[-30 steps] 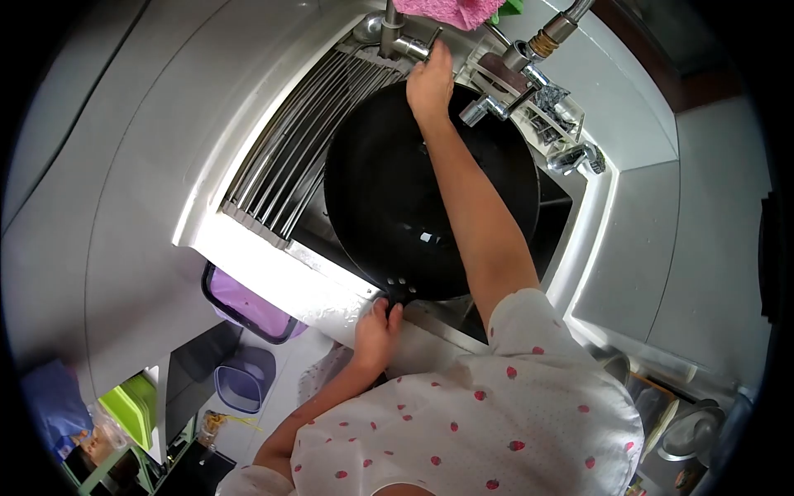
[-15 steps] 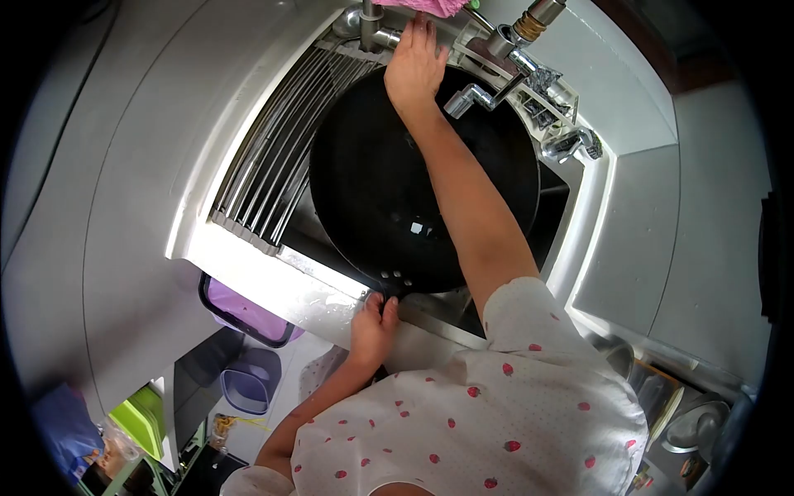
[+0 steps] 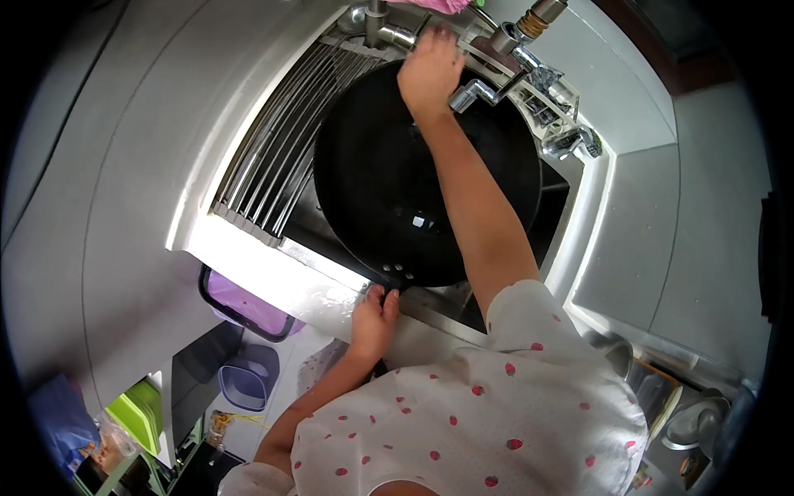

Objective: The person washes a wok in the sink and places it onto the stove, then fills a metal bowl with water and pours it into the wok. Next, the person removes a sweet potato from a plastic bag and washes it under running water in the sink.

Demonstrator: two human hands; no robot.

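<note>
A large black wok [image 3: 372,174] rests over the sink, its handle end at the front rim. My left hand [image 3: 374,322] is closed round the wok's handle there. My right hand [image 3: 432,70] reaches across to the wok's far edge, beside the chrome faucet [image 3: 473,95] and close to a tap lever. Its fingers are blurred, and I cannot tell if they touch anything. A few small drops and a bright reflection show on the wok's dark inner surface.
A metal roll-up rack [image 3: 285,136] covers the sink's left part. A caddy [image 3: 542,107] stands behind on the right, and a pink cloth [image 3: 438,4] hangs at the top. Below the counter are a purple-lined bin [image 3: 244,306] and a purple bucket [image 3: 248,379].
My right hand has moved from the tap lever up toward the pink cloth, then back down to the wok's far edge. My left hand still holds the handle.
</note>
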